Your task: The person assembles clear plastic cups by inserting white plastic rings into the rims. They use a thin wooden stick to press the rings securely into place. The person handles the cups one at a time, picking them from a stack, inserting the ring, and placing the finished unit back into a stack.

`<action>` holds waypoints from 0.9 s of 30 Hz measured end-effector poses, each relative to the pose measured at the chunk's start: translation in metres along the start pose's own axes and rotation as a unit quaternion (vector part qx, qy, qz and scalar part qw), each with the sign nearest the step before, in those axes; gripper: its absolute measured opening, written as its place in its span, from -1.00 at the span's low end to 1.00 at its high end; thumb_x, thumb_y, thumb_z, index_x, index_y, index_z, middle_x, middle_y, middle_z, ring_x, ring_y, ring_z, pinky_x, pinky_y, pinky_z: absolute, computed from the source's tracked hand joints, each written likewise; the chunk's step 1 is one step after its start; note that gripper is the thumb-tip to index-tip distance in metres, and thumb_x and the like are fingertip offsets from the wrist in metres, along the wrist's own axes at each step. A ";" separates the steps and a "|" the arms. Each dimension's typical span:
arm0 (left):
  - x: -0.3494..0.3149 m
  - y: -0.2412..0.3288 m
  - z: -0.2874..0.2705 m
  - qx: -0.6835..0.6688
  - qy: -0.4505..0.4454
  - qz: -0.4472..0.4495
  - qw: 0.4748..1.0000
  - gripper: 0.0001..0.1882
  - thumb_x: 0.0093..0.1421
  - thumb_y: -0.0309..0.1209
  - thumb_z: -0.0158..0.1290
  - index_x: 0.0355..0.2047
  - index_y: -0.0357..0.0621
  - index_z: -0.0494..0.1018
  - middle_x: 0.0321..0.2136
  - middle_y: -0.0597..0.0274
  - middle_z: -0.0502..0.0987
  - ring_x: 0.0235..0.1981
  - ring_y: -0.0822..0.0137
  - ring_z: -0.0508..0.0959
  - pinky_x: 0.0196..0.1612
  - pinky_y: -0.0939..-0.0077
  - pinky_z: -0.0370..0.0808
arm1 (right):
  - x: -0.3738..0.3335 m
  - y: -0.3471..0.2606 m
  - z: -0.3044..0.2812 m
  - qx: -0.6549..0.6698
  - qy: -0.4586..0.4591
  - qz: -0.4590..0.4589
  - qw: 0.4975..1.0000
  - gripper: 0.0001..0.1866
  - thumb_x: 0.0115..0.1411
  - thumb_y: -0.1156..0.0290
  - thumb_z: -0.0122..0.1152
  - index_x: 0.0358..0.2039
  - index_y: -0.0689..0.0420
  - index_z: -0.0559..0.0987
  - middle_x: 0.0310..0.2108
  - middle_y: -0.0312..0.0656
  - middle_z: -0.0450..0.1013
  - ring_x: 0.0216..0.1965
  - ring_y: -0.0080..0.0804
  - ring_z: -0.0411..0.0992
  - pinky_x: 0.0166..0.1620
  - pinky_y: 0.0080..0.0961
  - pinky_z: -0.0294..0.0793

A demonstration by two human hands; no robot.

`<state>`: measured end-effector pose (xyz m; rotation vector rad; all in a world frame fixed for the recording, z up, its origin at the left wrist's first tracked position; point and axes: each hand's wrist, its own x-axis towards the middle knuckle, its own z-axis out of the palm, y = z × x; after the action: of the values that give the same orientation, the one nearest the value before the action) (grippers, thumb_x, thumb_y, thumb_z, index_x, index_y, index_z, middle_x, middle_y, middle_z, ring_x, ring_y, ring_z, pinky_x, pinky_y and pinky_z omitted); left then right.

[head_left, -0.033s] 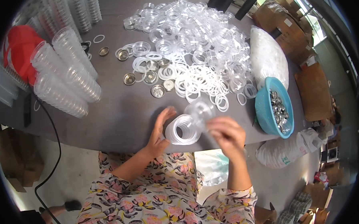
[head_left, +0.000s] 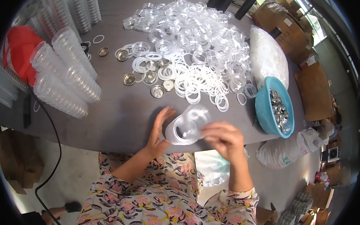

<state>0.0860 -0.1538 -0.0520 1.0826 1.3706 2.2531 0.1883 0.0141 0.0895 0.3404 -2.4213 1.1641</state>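
At the near edge of the table lies a stack of whitish plastic rings (head_left: 175, 133), with the open middle of the front ring showing. My left hand (head_left: 156, 133) curves round its left side, thumb low against it and fingers stretched along the upper side. My right hand (head_left: 225, 139) pinches a clear round plastic piece (head_left: 201, 114), blurred by motion, at the right end of the stack. The piece overlaps the stack in view; whether they touch I cannot tell. Beyond my hands, loose white rings (head_left: 192, 81) are heaped before a big pile of clear plastic collars (head_left: 184, 28).
Stacked clear cups (head_left: 62, 93) and a red cloth item (head_left: 20, 51) stand at the left. Silvery metal caps (head_left: 157, 91) lie near the rings. A blue basket (head_left: 262, 109) of metal caps sits right, before a white plastic bag (head_left: 269, 56). A black cable (head_left: 56, 138) hangs left.
My right hand has shifted slightly left and down, bringing the clear piece closer over the stack's right end. My left hand stays almost in place.
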 end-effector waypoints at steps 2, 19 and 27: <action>0.007 0.008 0.000 -0.004 -0.005 0.029 1.000 0.02 -0.05 -0.03 0.18 0.23 -0.30 -0.13 0.18 -0.08 0.06 0.20 0.06 0.13 0.22 0.19 -0.01 | -0.003 -0.006 0.000 -0.004 -0.056 0.039 0.998 -0.76 -0.08 0.67 0.18 -0.34 0.17 0.58 -0.28 -0.18 0.50 -0.35 -0.40 0.49 -0.36 -0.56 0.50; 0.042 0.065 0.020 0.015 -0.074 -0.089 0.993 -0.17 -0.22 -0.47 0.30 0.09 -0.27 0.16 -0.01 0.10 0.33 0.06 0.31 0.33 0.10 0.43 0.24 | 0.027 -0.027 0.004 0.624 0.242 0.097 0.737 -0.38 0.33 0.07 -0.41 -0.90 -0.03 0.05 -0.82 -0.36 -0.01 -0.80 -0.62 -0.13 -0.71 -0.65 -0.11; 0.037 0.057 0.018 -0.009 -0.069 -0.092 0.993 -0.15 -0.24 -0.47 0.30 0.09 -0.30 0.15 -0.02 0.08 0.34 0.05 0.32 0.33 0.09 0.43 0.25 | 0.048 -0.022 0.041 0.582 0.191 0.176 0.771 -0.35 0.34 0.02 -0.48 -0.91 -0.04 0.03 -0.86 -0.39 -0.02 -0.81 -0.61 -0.19 -0.74 -0.65 -0.18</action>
<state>0.0818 -0.1498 0.0180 1.0392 1.3337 2.0162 0.1442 -0.0335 0.1048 -0.0394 -1.1513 2.5138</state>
